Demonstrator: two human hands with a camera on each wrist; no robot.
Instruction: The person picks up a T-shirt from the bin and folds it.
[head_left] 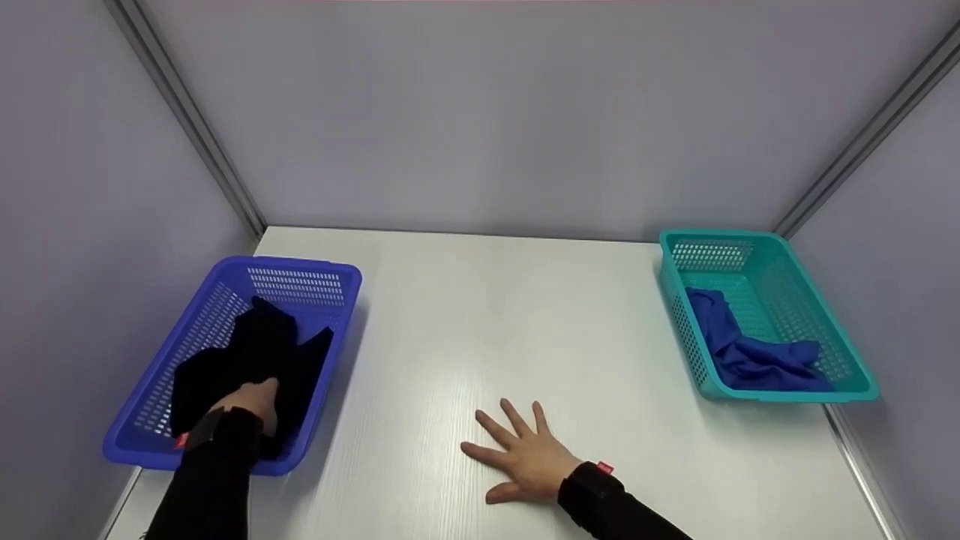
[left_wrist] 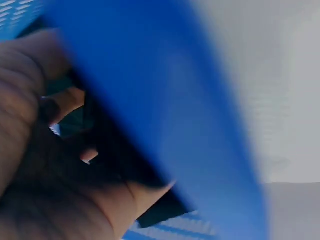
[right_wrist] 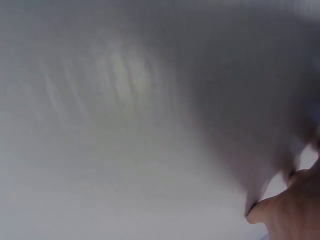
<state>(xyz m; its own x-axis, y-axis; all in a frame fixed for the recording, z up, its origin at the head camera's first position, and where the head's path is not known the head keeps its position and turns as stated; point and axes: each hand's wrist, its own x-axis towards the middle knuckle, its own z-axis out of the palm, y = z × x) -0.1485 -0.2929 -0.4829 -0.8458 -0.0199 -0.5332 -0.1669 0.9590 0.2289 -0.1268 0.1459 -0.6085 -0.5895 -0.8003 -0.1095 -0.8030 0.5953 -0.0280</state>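
Observation:
A bunched black cloth (head_left: pixel 259 337) lies in the blue-violet basket (head_left: pixel 349 300) on the left. My left hand (head_left: pixel 251 401) reaches down into this basket, at the near part of the cloth, its fingers hidden in the head view. In the left wrist view, bent fingers (left_wrist: pixel 70 102) and the thumb stand apart with dark cloth around them; I cannot tell whether they pinch it. On the white table (head_left: pixel 450 315), my right hand (head_left: pixel 536 461) rests palm down, fingers straight and spread, holding nothing. Its thumb side shows in the right wrist view.
A teal basket (head_left: pixel 806 277) stands at the right edge of the table, with a crumpled blue cloth (head_left: pixel 757 360) inside. Grey panels (head_left: pixel 480 120) enclose the back and both sides. The blue basket's wall (left_wrist: pixel 165 100) rises close beside my left hand.

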